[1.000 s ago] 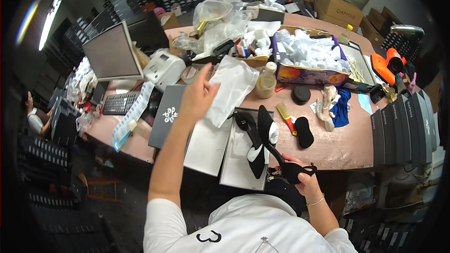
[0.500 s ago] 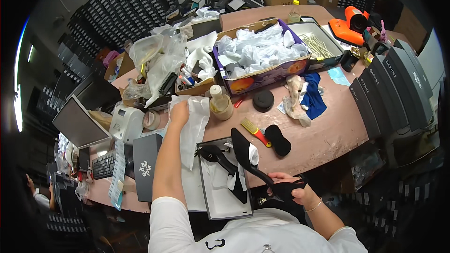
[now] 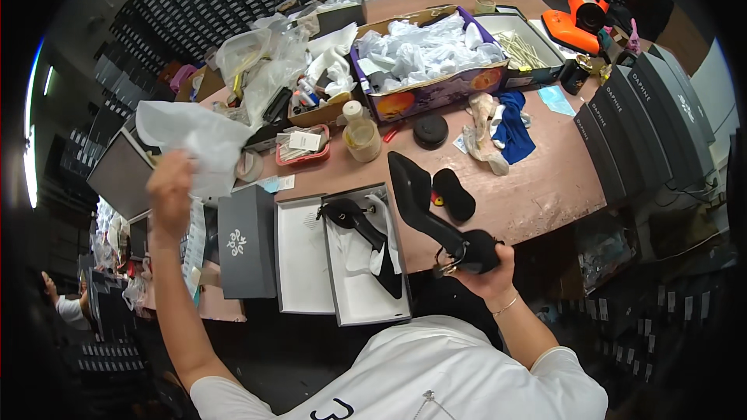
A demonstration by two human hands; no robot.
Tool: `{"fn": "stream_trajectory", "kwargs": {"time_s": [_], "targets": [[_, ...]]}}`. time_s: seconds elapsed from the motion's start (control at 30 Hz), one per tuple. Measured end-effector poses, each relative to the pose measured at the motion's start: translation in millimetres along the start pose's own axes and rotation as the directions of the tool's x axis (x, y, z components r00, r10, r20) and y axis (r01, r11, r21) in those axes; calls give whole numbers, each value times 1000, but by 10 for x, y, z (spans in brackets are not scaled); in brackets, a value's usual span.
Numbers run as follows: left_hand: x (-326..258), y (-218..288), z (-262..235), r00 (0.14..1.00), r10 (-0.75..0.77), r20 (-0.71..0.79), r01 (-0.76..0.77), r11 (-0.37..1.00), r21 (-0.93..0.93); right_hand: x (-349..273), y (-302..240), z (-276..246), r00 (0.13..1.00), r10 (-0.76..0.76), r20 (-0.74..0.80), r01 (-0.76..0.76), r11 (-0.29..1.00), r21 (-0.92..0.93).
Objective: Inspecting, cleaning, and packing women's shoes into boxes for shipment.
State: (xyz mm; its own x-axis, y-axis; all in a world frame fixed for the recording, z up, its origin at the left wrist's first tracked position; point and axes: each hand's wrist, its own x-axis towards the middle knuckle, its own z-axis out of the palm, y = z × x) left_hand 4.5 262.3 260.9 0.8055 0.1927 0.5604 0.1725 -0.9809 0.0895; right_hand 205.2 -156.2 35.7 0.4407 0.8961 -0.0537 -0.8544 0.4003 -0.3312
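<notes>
While the left hand (image 3: 170, 193) clasps paper (image 3: 206, 136) and the right hand (image 3: 493, 278) one shoe (image 3: 420, 206), the box (image 3: 359, 305) holds another (image 3: 343, 215).

Bright tabletop (image 3: 537, 198) — dim, bowed edges — blurry left grip (image 3: 171, 185).

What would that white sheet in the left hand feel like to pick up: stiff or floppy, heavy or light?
The white sheet is probably floppy, as it curves and spreads unevenly around the left hand. It is likely light, since one hand seems enough to hold it up. It may crease easily too: it looks thin.
</notes>
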Motion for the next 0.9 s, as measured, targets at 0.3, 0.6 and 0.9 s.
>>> {"fn": "stream_trajectory", "kwargs": {"time_s": [0.3,0.6,0.9], "targets": [[-1519,613,1194,447,-82,891,-8,995,96,-155,185,562,948,81,308,305,50,-951],[-2126,1032,1082,792,-603,-97,610,775,165,-86,553,510,928,93,360,371,-297,-880],[-1951,994,873,884,-460,-82,465,883,65,46,100,985,855,500,136,-297,688,-662]]}}
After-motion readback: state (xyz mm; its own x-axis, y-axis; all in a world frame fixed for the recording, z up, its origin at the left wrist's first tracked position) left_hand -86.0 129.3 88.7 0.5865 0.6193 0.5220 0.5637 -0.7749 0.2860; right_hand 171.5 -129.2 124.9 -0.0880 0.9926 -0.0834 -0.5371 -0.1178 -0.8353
